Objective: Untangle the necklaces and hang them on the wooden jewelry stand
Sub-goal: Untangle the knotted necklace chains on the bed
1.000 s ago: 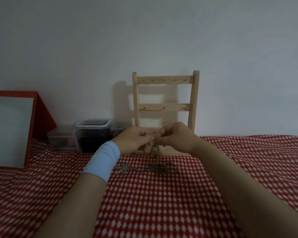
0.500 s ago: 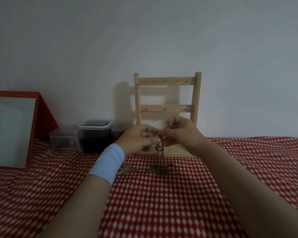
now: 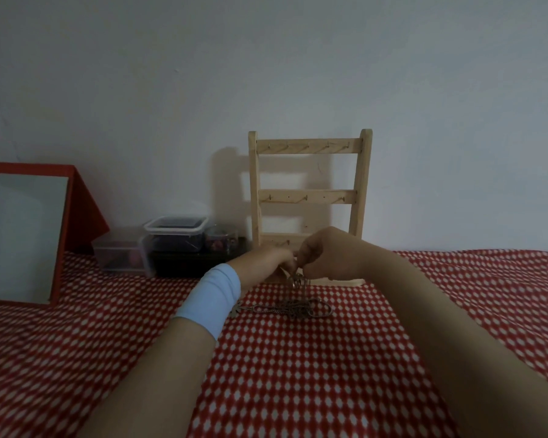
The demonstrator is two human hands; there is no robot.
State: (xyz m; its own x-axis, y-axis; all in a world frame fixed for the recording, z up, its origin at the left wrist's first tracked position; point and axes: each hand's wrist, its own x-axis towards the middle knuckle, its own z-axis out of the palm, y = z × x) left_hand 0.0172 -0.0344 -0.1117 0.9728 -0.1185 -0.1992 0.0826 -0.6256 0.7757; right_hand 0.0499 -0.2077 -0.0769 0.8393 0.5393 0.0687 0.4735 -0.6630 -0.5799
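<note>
A red-and-white checked cloth (image 3: 298, 390) fills the lower frame. A red-framed mirror (image 3: 23, 235) leans at left, and a wooden jewelry stand (image 3: 309, 146) rises at centre against the wall, with plastic tubs (image 3: 174, 235) between them. Just in front of the stand's base, a person's left hand (image 3: 266, 263), with a pale blue wristband (image 3: 209, 298), and right hand (image 3: 326, 251) meet fingertip to fingertip. Both pinch the top of the tangled, dull-metal necklaces (image 3: 293, 309). The chains hang from the fingers to a knotted heap on the cloth, and a flower-shaped pendant lies at the heap's left end.
</note>
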